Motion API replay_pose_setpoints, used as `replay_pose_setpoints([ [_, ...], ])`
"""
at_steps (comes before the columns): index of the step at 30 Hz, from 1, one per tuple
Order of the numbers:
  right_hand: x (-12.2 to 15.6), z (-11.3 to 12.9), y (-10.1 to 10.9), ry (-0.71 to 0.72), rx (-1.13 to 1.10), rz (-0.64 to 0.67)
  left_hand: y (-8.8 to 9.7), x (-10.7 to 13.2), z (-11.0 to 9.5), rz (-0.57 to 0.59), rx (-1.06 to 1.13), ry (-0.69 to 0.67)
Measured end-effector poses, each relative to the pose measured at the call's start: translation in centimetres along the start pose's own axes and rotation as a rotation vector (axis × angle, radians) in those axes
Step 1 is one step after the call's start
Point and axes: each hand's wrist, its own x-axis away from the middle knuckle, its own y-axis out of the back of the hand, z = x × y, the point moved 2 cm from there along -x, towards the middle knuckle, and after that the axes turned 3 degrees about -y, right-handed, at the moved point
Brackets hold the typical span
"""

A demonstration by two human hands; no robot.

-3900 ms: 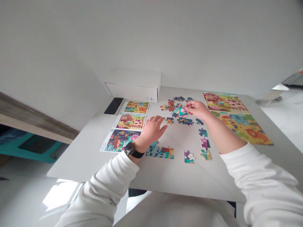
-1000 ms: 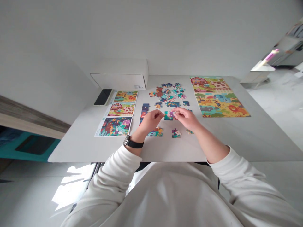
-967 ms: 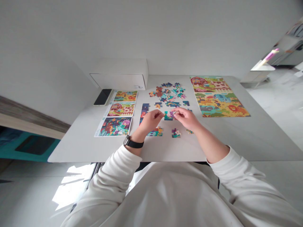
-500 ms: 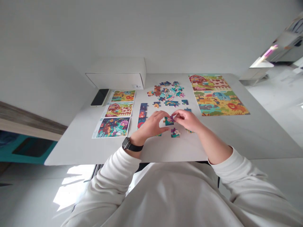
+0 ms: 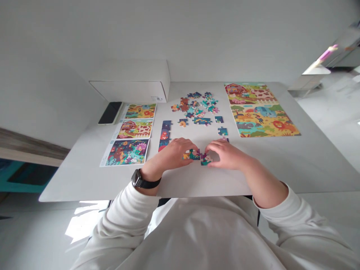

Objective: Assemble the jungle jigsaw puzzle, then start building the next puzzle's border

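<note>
My left hand point(image 5: 177, 153), with a black watch on its wrist, curls its fingers and thumb round a teal and purple jigsaw piece point(image 5: 194, 155) near the front of the table. Facing it, my right hand point(image 5: 229, 154) grips a jigsaw piece with a white figure point(image 5: 206, 159) between thumb and fingers. The two pieces meet edge to edge; whether they interlock I cannot tell. Left of my left hand stands a joined dark strip of pieces point(image 5: 165, 131), partly covered by the hand. Behind my right hand lie single blue pieces point(image 5: 222, 131).
A heap of loose jigsaw pieces point(image 5: 197, 105) lies at the back middle. On the left are a sheet with three pictures point(image 5: 128, 152), a phone point(image 5: 110, 112) and a white box point(image 5: 129, 90). Two assembled farm and safari pictures point(image 5: 263, 112) lie at the right.
My left hand has moved toward me with the teal and purple piece. My right hand has come down to the white-figure piece and grips it. The camera view has shifted slightly.
</note>
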Motion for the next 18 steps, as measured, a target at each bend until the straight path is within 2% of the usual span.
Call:
replay_pose_setpoints([
  [3, 0.2, 0.6, -0.8, 0.020, 0.108, 0.057, -0.1, 0.2, -0.1, 0.051, 0.015, -0.002],
  [8, 0.2, 0.7, -1.3, 0.014, 0.163, 0.070, -0.8, 0.3, 0.0, 0.091, -0.009, -0.010],
  [18, -0.2, 0.5, -0.9, -0.027, 0.178, 0.064, -1.5, 0.0, 0.2, 0.073, -0.050, -0.006],
])
